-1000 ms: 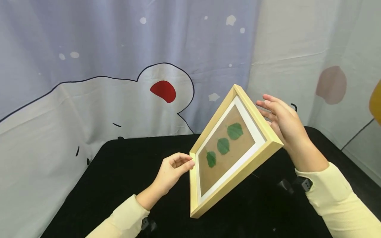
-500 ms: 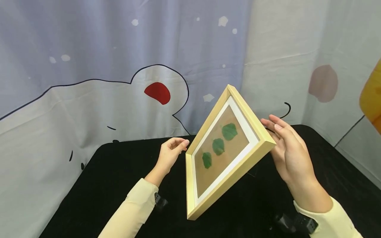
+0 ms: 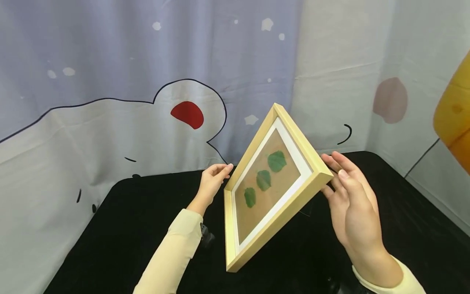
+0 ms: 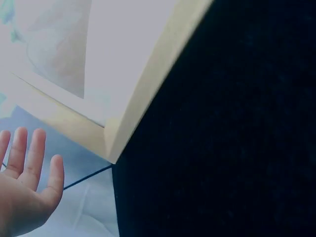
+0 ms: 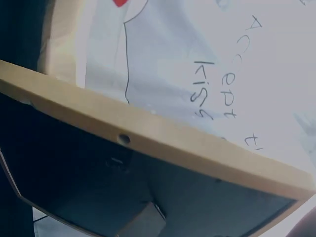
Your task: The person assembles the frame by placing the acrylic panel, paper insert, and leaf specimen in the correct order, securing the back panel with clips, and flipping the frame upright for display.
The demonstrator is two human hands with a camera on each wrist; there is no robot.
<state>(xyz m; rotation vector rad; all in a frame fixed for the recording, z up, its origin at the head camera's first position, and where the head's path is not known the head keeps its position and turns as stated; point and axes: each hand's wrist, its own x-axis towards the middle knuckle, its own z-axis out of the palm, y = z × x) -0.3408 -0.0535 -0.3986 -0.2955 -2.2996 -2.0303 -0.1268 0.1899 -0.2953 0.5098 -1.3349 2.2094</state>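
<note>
A pale wooden picture frame (image 3: 273, 228) stands tilted over the black tabletop, with a white mat and several... three green leaves (image 3: 263, 179) on brown backing. My left hand (image 3: 210, 183) is beside its left upper edge, thumb and fingertips close together with nothing visible between them. On the other side my right hand (image 3: 354, 216) has its fingers extended by the frame's right corner; whether they touch it I cannot tell. The left wrist view shows the right hand (image 4: 29, 187) apart from the frame's corner (image 4: 111, 143). The frame's dark back (image 5: 74, 163) fills the lower right wrist view.
A black-covered table (image 3: 147, 228) lies below the frame. Behind it hangs a printed curtain (image 3: 121, 130) with a red shape, and pale fabric (image 3: 407, 53) closes off the right side. A flap-like piece (image 5: 143, 222) juts from the frame's back.
My left hand has come off the frame's left edge and moved up and away along it. My right hand has shifted lower, nearer the frame's right corner. The frame keeps its tilt.
</note>
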